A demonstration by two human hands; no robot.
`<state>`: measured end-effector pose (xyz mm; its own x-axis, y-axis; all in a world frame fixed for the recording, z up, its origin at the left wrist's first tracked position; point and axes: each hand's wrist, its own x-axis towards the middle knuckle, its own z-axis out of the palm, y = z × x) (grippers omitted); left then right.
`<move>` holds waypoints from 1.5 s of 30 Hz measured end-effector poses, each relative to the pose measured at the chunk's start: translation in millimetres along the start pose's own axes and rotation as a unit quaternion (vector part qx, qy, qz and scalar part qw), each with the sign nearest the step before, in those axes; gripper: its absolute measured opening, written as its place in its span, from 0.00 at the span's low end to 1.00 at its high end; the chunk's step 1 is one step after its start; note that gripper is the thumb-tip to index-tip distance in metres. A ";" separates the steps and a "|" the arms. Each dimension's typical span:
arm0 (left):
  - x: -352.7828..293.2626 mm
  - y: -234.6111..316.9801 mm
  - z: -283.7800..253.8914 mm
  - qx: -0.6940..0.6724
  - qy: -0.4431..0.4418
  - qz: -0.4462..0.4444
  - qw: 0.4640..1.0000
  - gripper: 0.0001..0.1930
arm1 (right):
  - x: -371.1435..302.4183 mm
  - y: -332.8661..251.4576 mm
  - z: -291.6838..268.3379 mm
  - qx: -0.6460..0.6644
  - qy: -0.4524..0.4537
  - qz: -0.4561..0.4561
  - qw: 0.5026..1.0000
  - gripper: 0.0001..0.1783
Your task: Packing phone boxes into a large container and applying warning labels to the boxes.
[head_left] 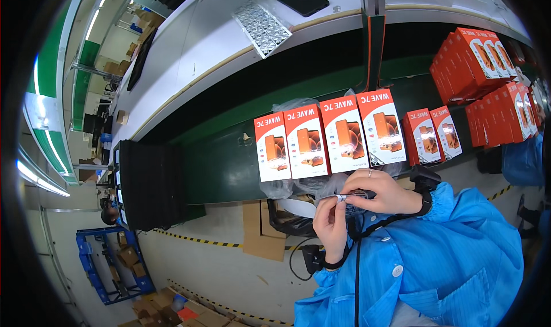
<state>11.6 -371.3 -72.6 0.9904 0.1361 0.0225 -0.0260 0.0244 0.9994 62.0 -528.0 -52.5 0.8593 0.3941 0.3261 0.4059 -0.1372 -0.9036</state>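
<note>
My hands meet just in front of the near edge of a green bench [221, 178]. The fingers of my left hand [332, 229] are pinched together at the end of a white strip [297, 207], which sticks out to the left. My right hand [381, 190] is closed on a slim dark object [367, 194]; its kind is too small to make out. A small pale piece lies between the two sets of fingertips. Right beyond my hands, several red-and-white phone boxes [344, 135] lie in a row, face up, on clear plastic bags [275, 188].
Two more phone boxes [425, 136] lie right of the row, with stacked red boxes [468, 66] farther right. A white shelf [201, 46] above holds a black phone case [303, 1] and a clear blister tray [261, 26]. A black container [152, 180] stands left, cardboard [264, 235] below.
</note>
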 end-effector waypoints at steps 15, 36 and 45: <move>27.6 -10.8 -26.8 0.404 0.030 0.101 0.909 0.08 | 29.9 19.3 -2.1 0.071 -0.084 0.140 0.984 0.09; 29.2 -17.1 -45.5 0.327 0.118 0.042 0.937 0.10 | 47.8 74.1 6.9 -0.165 -0.081 0.211 0.960 0.09; 28.4 -16.1 -46.6 0.324 0.110 0.049 0.939 0.10 | 40.0 84.5 11.9 -0.230 -0.053 0.116 0.965 0.10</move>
<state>33.8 -321.7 -89.4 0.9340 0.3089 0.1796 0.0428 -0.5957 0.8020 126.9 -513.0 -119.0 0.9173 0.3906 0.0775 0.3218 -0.6124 -0.7221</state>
